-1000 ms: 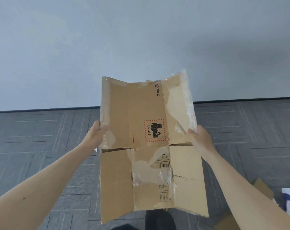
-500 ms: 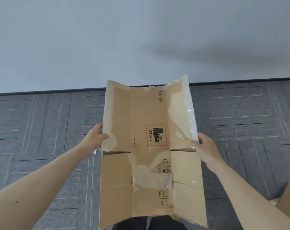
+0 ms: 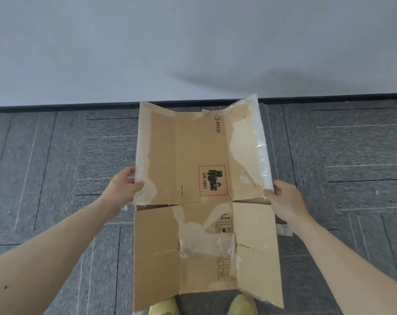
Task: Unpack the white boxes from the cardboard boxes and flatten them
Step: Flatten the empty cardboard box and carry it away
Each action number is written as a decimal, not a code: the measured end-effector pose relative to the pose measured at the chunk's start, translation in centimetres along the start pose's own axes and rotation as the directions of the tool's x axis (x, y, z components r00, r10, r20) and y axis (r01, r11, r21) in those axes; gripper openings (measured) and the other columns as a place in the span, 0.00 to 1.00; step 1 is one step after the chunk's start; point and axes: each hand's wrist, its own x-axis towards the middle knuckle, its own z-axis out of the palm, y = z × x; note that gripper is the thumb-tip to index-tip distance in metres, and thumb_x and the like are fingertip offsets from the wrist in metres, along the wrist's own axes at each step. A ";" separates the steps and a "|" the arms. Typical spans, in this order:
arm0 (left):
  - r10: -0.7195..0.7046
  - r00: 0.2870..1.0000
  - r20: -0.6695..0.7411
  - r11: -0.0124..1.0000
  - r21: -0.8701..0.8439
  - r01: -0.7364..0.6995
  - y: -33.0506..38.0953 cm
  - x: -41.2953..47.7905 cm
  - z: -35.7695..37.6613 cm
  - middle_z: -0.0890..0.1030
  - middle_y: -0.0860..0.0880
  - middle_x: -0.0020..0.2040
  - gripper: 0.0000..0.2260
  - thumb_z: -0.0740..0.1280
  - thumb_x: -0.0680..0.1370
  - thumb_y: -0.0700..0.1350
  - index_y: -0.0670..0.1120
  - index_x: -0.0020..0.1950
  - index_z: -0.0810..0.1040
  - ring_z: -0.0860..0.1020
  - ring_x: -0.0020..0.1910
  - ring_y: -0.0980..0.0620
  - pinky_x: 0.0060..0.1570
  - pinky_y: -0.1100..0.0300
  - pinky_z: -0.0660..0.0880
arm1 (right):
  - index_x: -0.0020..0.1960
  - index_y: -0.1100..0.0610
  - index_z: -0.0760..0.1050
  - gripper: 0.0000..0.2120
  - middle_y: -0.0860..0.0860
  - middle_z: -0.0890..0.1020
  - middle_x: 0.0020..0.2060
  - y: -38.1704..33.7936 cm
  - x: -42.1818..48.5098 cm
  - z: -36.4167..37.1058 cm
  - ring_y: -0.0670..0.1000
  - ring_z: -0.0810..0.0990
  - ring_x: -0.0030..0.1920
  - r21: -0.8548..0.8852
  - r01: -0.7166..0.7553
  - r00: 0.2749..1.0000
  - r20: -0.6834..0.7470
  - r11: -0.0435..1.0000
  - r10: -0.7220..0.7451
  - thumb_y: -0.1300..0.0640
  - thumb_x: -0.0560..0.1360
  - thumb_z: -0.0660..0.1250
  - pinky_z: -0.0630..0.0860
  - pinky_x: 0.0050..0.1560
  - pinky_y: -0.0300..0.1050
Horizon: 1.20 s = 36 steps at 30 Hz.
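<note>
The flattened cardboard box [image 3: 202,201] now hangs lower in the frame's centre, over grey floor [image 3: 56,178]; left hand [image 3: 122,189] and right hand [image 3: 284,201] grip its side edges.

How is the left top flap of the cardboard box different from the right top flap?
The right top flap has shiny clear tape along its outer edge; the left top flap has an edge that looks dull and pale. The right top flap's torn patch is wide and ragged; the left top flap's is a narrower strip. Both are brown cardboard, and a hand grips each near its bottom corner: the left hand and the right hand.
</note>
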 end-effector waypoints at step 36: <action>0.191 0.978 -0.079 0.897 0.420 -0.141 3.3 4.0 2.4 0.80 0.46 0.62 0.18 0.68 0.80 0.45 0.48 0.70 0.74 0.79 0.50 0.47 0.44 0.58 0.72 | 0.72 0.59 0.69 0.18 0.57 0.73 0.69 -3.2 2.3 1.0 0.58 0.72 0.68 -0.084 0.054 0.991 0.124 0.995 -0.043 0.60 0.83 0.57 0.67 0.61 0.46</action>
